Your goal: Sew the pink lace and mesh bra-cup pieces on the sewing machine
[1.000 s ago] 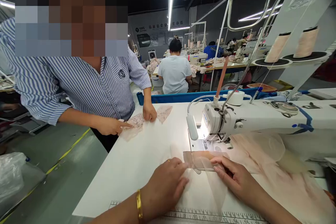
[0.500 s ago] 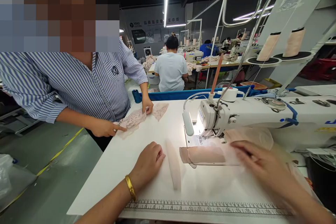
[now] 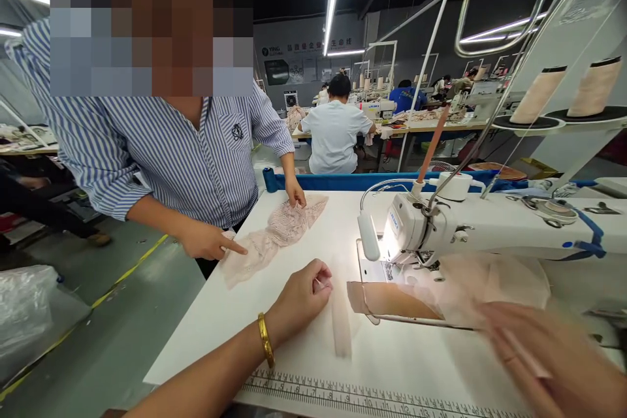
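Observation:
My left hand (image 3: pixel 300 297), with a gold bangle on the wrist, rests closed on the white sewing table (image 3: pixel 294 366) and pinches the top end of a sheer pale strip of fabric (image 3: pixel 339 321). My right hand (image 3: pixel 543 353) is smeared by motion at the lower right, over pale pink fabric (image 3: pixel 490 284); its fingers cannot be made out. A tan fabric piece (image 3: pixel 392 302) lies under a clear plate in front of the white sewing machine (image 3: pixel 490 225).
A person in a striped shirt stands at the table's left; that person's hands (image 3: pixel 210 241) (image 3: pixel 295 194) hold down a pink lace piece (image 3: pixel 274 235). A printed ruler (image 3: pixel 372 398) runs along the front edge. Thread cones (image 3: pixel 541 95) stand behind the machine. Other workers sit farther back.
My right hand swept from the tan piece to the lower right. My left hand curled into a pinch on the sheer strip. The lace piece was spread out by the other person.

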Motion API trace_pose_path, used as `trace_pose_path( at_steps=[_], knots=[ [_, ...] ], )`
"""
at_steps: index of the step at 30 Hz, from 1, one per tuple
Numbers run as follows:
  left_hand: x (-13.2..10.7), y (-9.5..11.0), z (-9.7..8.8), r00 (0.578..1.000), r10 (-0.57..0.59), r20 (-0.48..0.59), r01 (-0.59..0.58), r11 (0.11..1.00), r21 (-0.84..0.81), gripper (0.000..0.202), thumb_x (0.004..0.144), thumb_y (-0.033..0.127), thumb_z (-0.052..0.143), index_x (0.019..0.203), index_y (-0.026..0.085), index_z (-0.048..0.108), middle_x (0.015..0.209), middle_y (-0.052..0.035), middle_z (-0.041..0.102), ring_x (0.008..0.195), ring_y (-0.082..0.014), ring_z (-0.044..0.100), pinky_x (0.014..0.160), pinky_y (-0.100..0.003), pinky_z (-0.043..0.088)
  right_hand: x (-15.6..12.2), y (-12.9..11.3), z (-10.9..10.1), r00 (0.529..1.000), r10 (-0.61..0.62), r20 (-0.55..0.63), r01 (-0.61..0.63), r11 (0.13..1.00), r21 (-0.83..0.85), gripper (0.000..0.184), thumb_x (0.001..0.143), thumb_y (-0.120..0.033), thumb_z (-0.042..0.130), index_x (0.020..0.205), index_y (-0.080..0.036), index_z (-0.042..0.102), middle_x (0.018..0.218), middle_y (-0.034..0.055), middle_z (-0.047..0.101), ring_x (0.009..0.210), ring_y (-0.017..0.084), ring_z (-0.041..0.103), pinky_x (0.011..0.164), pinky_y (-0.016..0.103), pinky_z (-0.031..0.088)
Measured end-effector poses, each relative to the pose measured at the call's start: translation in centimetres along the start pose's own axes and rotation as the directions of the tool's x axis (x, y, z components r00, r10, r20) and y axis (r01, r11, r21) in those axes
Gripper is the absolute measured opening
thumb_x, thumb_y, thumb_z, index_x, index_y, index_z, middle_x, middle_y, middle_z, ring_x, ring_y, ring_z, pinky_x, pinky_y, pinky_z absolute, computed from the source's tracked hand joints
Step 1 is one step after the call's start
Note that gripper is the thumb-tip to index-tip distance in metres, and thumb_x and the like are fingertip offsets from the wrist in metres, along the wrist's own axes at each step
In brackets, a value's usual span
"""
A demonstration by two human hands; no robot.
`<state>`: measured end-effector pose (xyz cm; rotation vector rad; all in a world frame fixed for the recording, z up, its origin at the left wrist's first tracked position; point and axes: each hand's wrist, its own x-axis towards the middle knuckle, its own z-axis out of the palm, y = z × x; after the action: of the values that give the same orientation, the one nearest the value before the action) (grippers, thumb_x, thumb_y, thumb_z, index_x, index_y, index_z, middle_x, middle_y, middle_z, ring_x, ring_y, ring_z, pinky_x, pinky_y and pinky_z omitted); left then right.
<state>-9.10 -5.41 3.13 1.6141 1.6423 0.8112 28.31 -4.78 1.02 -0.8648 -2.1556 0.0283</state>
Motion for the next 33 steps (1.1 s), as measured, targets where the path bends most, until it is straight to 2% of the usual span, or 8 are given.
trace_pose_path(
  at_steps=[3, 5, 8, 11, 17, 23, 28, 33],
  knots=[
    [0.1, 1.6, -0.3, 0.995, 0.090, 0.052, -0.092, 0.995, 0.030, 0.022, 0.084, 0.022, 0.055, 0.105, 0.023, 0.061, 0.072, 0.0055, 0.054, 0.067, -0.0154, 0.050, 0.065, -0.026, 0.040, 3.0, -4.3, 3.3, 0.975, -0.145, 0.170, 0.126, 0.985, 0.116, 0.024, 0.101, -0.027, 0.054, 0.123, -0.029, 0.064, 0.107, 0.0081, 0.073, 0.092, 0.024, 0.072, 0.074, 0.034, 0.062],
    [0.8, 2.8, -0.8, 0.987, 0.152, 0.058, -0.157, 0.982, 0.103, 0.025, 0.084, 0.019, 0.054, 0.107, 0.023, 0.063, 0.069, 0.0061, 0.052, 0.066, -0.0155, 0.050, 0.064, -0.027, 0.039, 4.4, -5.5, 5.7, 0.943, -0.200, 0.268, 0.143, 0.966, 0.217, 0.023, 0.102, -0.019, 0.050, 0.119, -0.026, 0.064, 0.102, 0.0077, 0.071, 0.087, 0.021, 0.069, 0.072, 0.031, 0.059],
    [3.5, 4.2, -1.9, 0.987, 0.156, 0.025, -0.158, 0.973, 0.170, 0.030, 0.079, 0.014, 0.056, 0.107, 0.023, 0.064, 0.067, 0.0062, 0.052, 0.066, -0.0155, 0.051, 0.061, -0.026, 0.036, 5.5, -5.3, 9.0, 0.916, -0.225, 0.333, 0.130, 0.950, 0.286, 0.022, 0.103, -0.016, 0.046, 0.113, -0.023, 0.063, 0.095, 0.0066, 0.066, 0.080, 0.020, 0.063, 0.067, 0.032, 0.052],
    [7.6, 4.8, -2.6, 0.994, 0.103, 0.021, -0.105, 0.984, 0.145, 0.026, 0.076, 0.011, 0.058, 0.099, 0.020, 0.066, 0.063, 0.0057, 0.053, 0.059, -0.0145, 0.052, 0.054, -0.024, 0.035, 5.9, -4.2, 11.1, 0.928, -0.176, 0.330, 0.064, 0.944, 0.323, 0.022, 0.103, -0.016, 0.043, 0.105, -0.024, 0.064, 0.090, 0.0040, 0.064, 0.081, 0.020, 0.059, 0.072, 0.034, 0.047],
    [16.1, 5.3, -1.8, 0.995, 0.095, -0.030, -0.092, 0.992, 0.090, 0.020, 0.089, 0.013, 0.063, 0.107, 0.019, 0.068, 0.076, 0.0012, 0.066, 0.069, -0.0146, 0.064, 0.062, -0.024, 0.050, 5.8, -4.0, 11.3, 0.939, -0.091, 0.331, -0.045, 0.923, 0.382, 0.023, 0.103, -0.016, 0.042, 0.099, -0.025, 0.063, 0.087, 0.0022, 0.063, 0.081, 0.020, 0.056, 0.072, 0.033, 0.042],
    [23.0, 4.3, -0.1, 0.985, -0.014, -0.171, 0.032, 0.994, 0.101, 0.036, 0.100, 0.037, 0.064, 0.129, 0.016, 0.061, 0.128, -0.0106, 0.065, 0.106, -0.0234, 0.067, 0.090, -0.044, 0.060, 6.1, -3.9, 11.6, 0.953, -0.089, 0.288, -0.041, 0.909, 0.415, 0.022, 0.098, -0.013, 0.045, 0.097, -0.025, 0.062, 0.085, 0.0013, 0.064, 0.080, 0.019, 0.058, 0.074, 0.032, 0.042],
    [25.0, 2.5, 0.5, 0.953, -0.079, -0.291, 0.160, 0.951, 0.265, 0.035, 0.100, 0.036, 0.064, 0.130, 0.018, 0.061, 0.131, -0.0107, 0.064, 0.110, -0.0244, 0.066, 0.093, -0.045, 0.059, 6.3, -3.5, 12.1, 0.966, -0.114, 0.234, -0.002, 0.897, 0.443, 0.019, 0.096, -0.012, 0.047, 0.096, -0.026, 0.061, 0.084, -0.0003, 0.065, 0.078, 0.017, 0.058, 0.071, 0.030, 0.041],
    [23.9, 2.8, 0.9, 0.938, 0.019, -0.347, 0.163, 0.857, 0.488, 0.036, 0.100, 0.035, 0.065, 0.130, 0.017, 0.061, 0.132, -0.0108, 0.063, 0.112, -0.0252, 0.066, 0.094, -0.046, 0.058, 6.3, -3.2, 12.2, 0.960, -0.141, 0.242, 0.017, 0.890, 0.455, 0.018, 0.096, -0.014, 0.047, 0.096, -0.025, 0.061, 0.083, 0.0002, 0.065, 0.076, 0.017, 0.057, 0.069, 0.029, 0.041]
  ],
)
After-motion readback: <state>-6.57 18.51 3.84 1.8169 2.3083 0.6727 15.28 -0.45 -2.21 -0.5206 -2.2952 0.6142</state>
